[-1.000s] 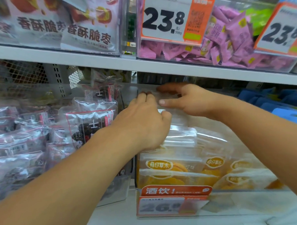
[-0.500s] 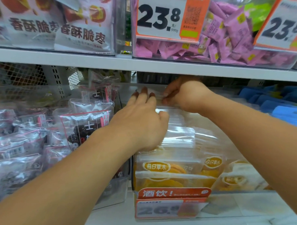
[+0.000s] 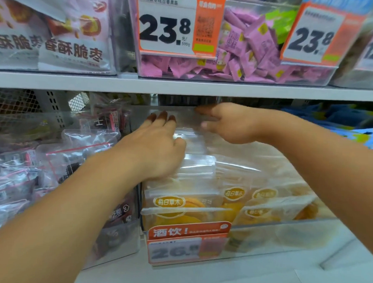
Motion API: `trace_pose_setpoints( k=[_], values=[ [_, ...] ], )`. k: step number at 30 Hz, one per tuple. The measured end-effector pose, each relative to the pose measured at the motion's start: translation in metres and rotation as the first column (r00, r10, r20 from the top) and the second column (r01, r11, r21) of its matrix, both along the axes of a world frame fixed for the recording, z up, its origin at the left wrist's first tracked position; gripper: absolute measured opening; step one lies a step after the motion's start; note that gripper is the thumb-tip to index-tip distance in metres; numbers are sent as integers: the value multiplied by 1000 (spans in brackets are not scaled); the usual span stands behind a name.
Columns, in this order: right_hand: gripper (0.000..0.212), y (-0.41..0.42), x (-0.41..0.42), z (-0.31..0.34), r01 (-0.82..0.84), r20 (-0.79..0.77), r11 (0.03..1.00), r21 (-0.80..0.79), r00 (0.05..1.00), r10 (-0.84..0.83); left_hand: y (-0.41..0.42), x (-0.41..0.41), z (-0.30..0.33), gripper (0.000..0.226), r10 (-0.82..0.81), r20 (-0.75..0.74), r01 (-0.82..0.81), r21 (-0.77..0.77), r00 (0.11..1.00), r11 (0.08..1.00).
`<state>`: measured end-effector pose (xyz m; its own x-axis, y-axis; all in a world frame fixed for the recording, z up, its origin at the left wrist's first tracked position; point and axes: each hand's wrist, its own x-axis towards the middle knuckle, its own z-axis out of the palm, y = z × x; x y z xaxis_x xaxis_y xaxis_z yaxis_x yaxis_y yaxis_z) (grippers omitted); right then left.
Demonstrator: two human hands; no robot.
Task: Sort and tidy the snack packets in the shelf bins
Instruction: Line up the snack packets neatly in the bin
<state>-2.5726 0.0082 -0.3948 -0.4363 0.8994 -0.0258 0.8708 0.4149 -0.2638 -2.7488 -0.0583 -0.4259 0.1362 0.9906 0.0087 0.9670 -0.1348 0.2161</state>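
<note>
1. Two bare hands reach into a clear bin (image 3: 305,236) of orange snack packets (image 3: 179,206) on the lower shelf
2. Left hand (image 3: 158,148) lies flat on the packet tops, fingers straight and together
3. Right hand (image 3: 230,123), fingers extended, touches the rear clear packets (image 3: 190,133); grip unclear
4. Dark packets (image 3: 60,164) fill the neighbouring left bin

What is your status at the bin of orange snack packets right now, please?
Left hand flat, pressing the packet tops. Right hand open at the bin's back. Orange snack packets standing in clear bin. Nothing in the way.
</note>
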Motion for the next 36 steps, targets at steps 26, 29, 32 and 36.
trace_pose_setpoints(
  k=[26, 29, 32, 36],
  values=[
    [6, -50, 134, -16, 119, -296, 987, 107, 952, -82, -16, 119, 8, 50, -335, 47, 325, 152, 941, 933],
    [13, -44, 124, -17, 108, -216, 986, 130, 973, -79, -19, 122, 6, 31, -339, 32, 331, 146, 940, 932],
    [16, -43, 129, -11, 145, -95, 973, 177, 987, -130, -23, 116, 6, 29, -367, 28, 360, 133, 930, 923],
    [12, -46, 142, -11, 190, -116, 967, 168, 978, -172, -24, 104, 4, 39, -405, 45, 397, 125, 913, 909]
  ],
)
